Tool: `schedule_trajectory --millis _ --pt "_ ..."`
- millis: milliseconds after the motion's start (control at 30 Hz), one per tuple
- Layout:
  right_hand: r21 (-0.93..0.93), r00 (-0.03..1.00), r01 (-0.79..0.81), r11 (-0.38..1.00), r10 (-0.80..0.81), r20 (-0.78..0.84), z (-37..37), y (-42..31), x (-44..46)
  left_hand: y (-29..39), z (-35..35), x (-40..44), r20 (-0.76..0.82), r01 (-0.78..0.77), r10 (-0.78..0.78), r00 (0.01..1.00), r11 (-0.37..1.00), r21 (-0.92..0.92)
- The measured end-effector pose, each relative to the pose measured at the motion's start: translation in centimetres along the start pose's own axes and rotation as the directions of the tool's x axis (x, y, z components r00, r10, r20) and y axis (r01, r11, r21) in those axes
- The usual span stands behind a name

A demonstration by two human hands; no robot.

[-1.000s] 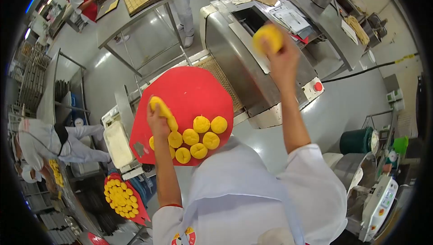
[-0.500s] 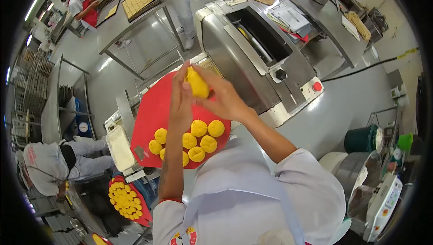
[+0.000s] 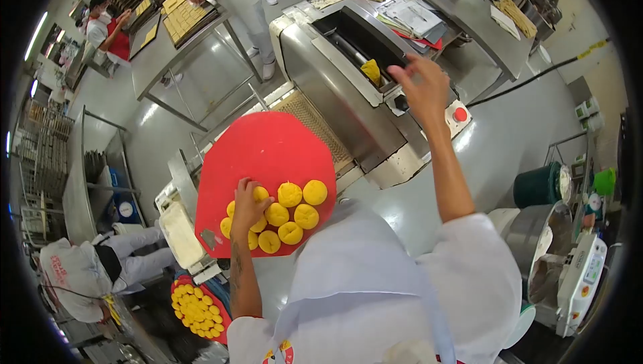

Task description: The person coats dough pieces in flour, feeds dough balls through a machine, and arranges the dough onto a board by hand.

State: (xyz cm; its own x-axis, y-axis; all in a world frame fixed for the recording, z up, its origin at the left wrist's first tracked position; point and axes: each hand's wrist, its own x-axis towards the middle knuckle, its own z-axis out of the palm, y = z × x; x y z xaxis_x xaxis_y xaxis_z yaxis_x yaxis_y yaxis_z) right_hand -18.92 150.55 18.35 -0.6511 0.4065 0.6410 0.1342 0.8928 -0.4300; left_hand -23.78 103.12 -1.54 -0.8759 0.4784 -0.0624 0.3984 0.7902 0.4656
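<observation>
My left hand [image 3: 248,208] is on the red board [image 3: 261,143], its thumb and fingers closed around a yellow dough ball [image 3: 260,194]. Several more yellow dough balls [image 3: 290,194] lie beside it on the board's near part. Over the right end of the steel machine [image 3: 335,73], my right hand [image 3: 423,89] is raised with nothing in it and its fingers apart. A yellow dough piece [image 3: 371,71] sits in the machine's dark top opening, against the roller [image 3: 349,48], just left of my right hand.
A tray of white flour [image 3: 179,227] stands left of the board. More dough rounds [image 3: 197,310] lie on a lower red surface. Co-workers stand at a table [image 3: 151,73] with trays and at lower left. A red button [image 3: 460,115] and a black cable [image 3: 529,83] are at right.
The yellow dough between my hands went into the machine's opening. My right hand moved right and opened; my left hand came down to a dough ball on the board.
</observation>
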Motion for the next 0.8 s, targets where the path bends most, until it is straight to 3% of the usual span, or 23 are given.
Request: schedule_trajectory --millis 67,133,167,200,267,300,367,433,467,500,533,567,633,667,700,733,800 --pt "0.207 0.976 -0.048 0.977 0.091 -0.201 0.2 -0.3 -3.0 -1.7 1.0 0.4 0.124 0.045 -0.037 0.992 0.997 -0.064" --pt "0.492 0.985 -0.165 0.855 0.165 0.043 -0.2 -4.0 -5.9 -1.6 0.4 1.0 0.136 0.130 -0.099 0.986 0.961 -0.243" --pt "0.525 0.994 -0.102 0.845 0.064 0.089 1.2 -5.1 -7.9 -0.1 -1.3 1.0 0.093 0.177 -0.153 0.984 0.903 -0.390" --pt "0.566 0.964 -0.163 0.808 0.009 0.265 1.7 -7.3 -9.6 1.7 -2.9 1.4 0.057 0.207 -0.209 0.976 0.823 -0.529" --pt "0.617 0.826 -0.315 0.721 -0.113 0.553 2.6 -12.2 -12.0 5.6 -5.1 3.3 -0.052 0.091 -0.166 0.985 0.743 -0.663" --pt "0.669 0.857 -0.253 0.699 -0.159 0.490 3.9 -14.4 -13.0 8.1 -6.0 3.9 -0.103 0.032 -0.153 0.983 0.694 -0.719" --pt "0.706 0.924 -0.083 0.704 -0.212 0.320 5.4 -15.4 -13.6 16.1 -9.0 4.0 -0.106 -0.107 0.028 0.994 0.469 -0.877" --pt "0.647 0.966 0.130 0.751 -0.244 0.090 6.7 -15.0 -10.5 18.5 -9.3 4.5 -0.100 -0.105 0.050 0.994 0.120 -0.987" --pt "0.625 0.983 0.009 0.781 -0.123 0.139 6.0 -14.1 -8.4 18.9 -9.3 4.6 -0.099 -0.095 0.063 0.993 -0.067 -0.993" --pt "0.593 0.982 -0.121 0.796 0.008 0.188 3.9 -13.6 -5.4 18.6 -9.2 4.5 -0.152 -0.158 0.043 0.987 0.302 -0.940" --pt "0.715 0.995 -0.020 0.699 0.081 -0.051 1.9 -13.6 -1.7 17.9 -8.9 4.3 -0.207 -0.189 0.045 0.977 0.628 -0.755" --pt "0.830 0.976 -0.091 0.551 0.215 -0.035 0.3 -13.3 1.0 17.0 -8.4 4.1 -0.260 -0.185 0.066 0.963 0.867 -0.463" --pt "0.800 0.941 0.147 0.582 0.166 -0.294 0.3 -10.8 6.1 11.2 -2.7 3.2 -0.021 -0.139 0.138 0.990 0.989 -0.051" --pt "0.580 0.942 0.210 0.787 -0.005 -0.334 1.8 -8.3 8.2 9.1 -0.1 2.6 0.105 -0.151 0.134 0.985 0.974 0.167" --pt "0.304 0.929 0.281 0.910 -0.179 -0.323 4.2 -5.1 9.7 8.5 1.0 1.7 0.120 -0.150 0.138 0.983 0.985 0.091" --pt "0.000 0.907 0.346 0.938 -0.335 -0.257 5.8 -2.6 9.6 8.1 1.8 0.8 0.138 -0.150 0.147 0.979 0.989 0.014" --pt "-0.118 0.920 0.278 0.953 -0.299 -0.254 7.5 0.0 5.7 6.4 2.9 0.6 0.157 -0.160 0.178 0.971 0.980 -0.119"
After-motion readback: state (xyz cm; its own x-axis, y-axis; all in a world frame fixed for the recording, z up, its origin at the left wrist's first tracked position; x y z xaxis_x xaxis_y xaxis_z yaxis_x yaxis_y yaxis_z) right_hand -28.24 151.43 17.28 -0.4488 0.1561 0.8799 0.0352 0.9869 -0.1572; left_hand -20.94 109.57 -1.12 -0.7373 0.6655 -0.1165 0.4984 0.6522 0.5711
